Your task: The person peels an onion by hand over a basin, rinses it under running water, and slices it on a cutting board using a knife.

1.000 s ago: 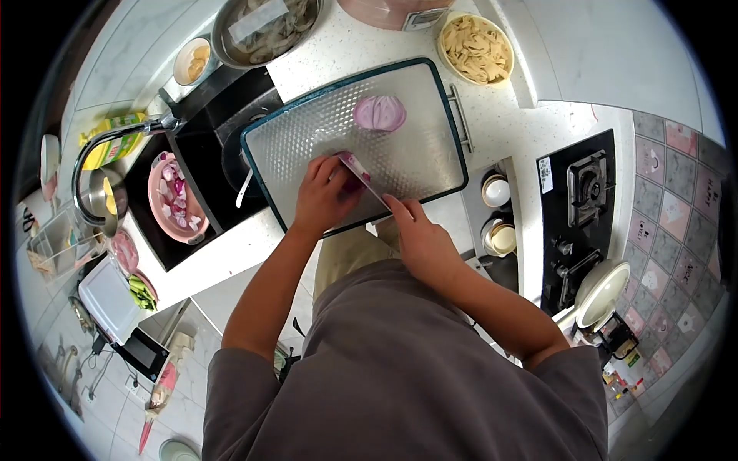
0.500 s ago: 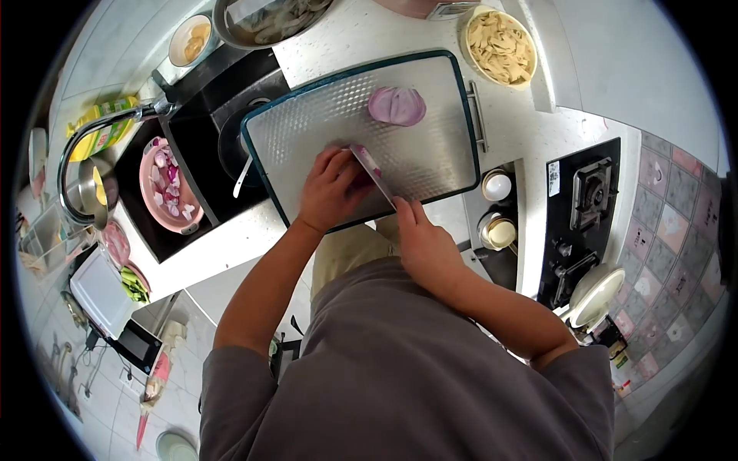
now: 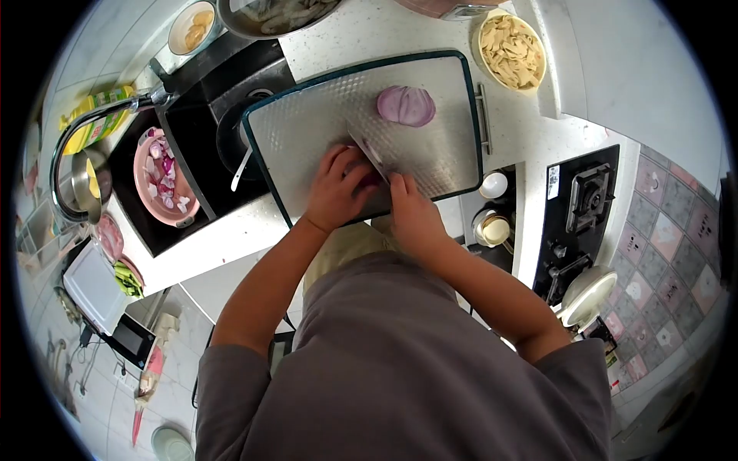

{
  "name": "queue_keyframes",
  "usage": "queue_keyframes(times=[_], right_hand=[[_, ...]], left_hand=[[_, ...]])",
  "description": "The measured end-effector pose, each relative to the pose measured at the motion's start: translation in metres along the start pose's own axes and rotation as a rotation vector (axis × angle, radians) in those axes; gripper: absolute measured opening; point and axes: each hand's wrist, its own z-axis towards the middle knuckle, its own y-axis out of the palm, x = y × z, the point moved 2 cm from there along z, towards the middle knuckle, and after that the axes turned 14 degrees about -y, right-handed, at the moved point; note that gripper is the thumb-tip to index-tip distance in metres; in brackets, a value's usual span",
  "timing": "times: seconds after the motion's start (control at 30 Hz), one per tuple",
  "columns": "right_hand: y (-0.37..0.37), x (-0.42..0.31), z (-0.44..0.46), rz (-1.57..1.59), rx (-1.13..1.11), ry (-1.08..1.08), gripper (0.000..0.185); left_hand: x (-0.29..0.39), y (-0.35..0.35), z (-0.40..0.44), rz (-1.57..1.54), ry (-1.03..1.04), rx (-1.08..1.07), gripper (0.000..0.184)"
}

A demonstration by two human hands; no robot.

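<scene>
My left hand (image 3: pixel 338 188) is closed over a piece of red onion (image 3: pixel 369 178) on the cutting board (image 3: pixel 307 115); the fingers hide most of the piece. In my right hand (image 3: pixel 413 211) is the handle of a knife (image 3: pixel 369 151), its blade beside the left fingertips, against the onion. The handle itself is covered by the fingers. Farther up the board lies another red onion half (image 3: pixel 406 106), apart from both hands. The board has a textured metallic surface and a dark green rim.
A black sink (image 3: pixel 219 180) at the left holds a pink basin (image 3: pixel 146 184) of chopped onion. A bowl of pale slices (image 3: pixel 511 50) stands at the upper right. A pan (image 3: pixel 280 19) sits at the top, and a gas stove (image 3: pixel 588 200) is on the right.
The knife blade has dropped lower against the onion piece, and my right hand has shifted slightly up toward the board. My left hand keeps its hold. The whole view has shifted a little.
</scene>
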Motion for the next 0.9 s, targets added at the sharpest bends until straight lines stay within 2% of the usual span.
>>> queue_keyframes(times=[0.07, 0.2, 0.27, 0.37, 0.5, 0.57, 0.77, 0.9], right_hand=[[-0.002, 0.004, 0.006, 0.004, 0.116, -0.064, 0.054], [-0.012, -0.007, -0.001, 0.043, 0.207, -0.06, 0.058], [-0.025, -0.022, -0.017, 0.03, 0.054, 0.021, 0.06], [-0.032, -0.031, -0.032, 0.048, -0.002, 0.082, 0.058], [-0.037, -0.032, -0.039, 0.096, 0.037, 0.03, 0.056], [-0.04, -0.037, -0.038, 0.055, -0.05, 0.077, 0.05], [-0.035, -0.033, -0.029, 0.082, -0.069, 0.055, 0.042], [-0.021, -0.024, -0.008, 0.115, -0.06, 0.076, 0.049]], left_hand=[[0.004, -0.003, 0.001, 0.007, -0.007, 0.005, 0.043], [0.013, -0.01, 0.004, 0.043, -0.034, -0.007, 0.047], [0.014, -0.006, 0.002, 0.041, -0.043, 0.009, 0.048], [0.012, -0.005, 0.002, 0.03, -0.049, 0.029, 0.047], [0.009, -0.005, 0.004, 0.031, -0.008, 0.03, 0.047], [0.006, -0.004, 0.003, 0.026, -0.002, 0.027, 0.047], [-0.001, -0.001, 0.001, 0.003, -0.013, 0.046, 0.048], [-0.001, -0.001, -0.001, -0.02, -0.02, 0.026, 0.047]])
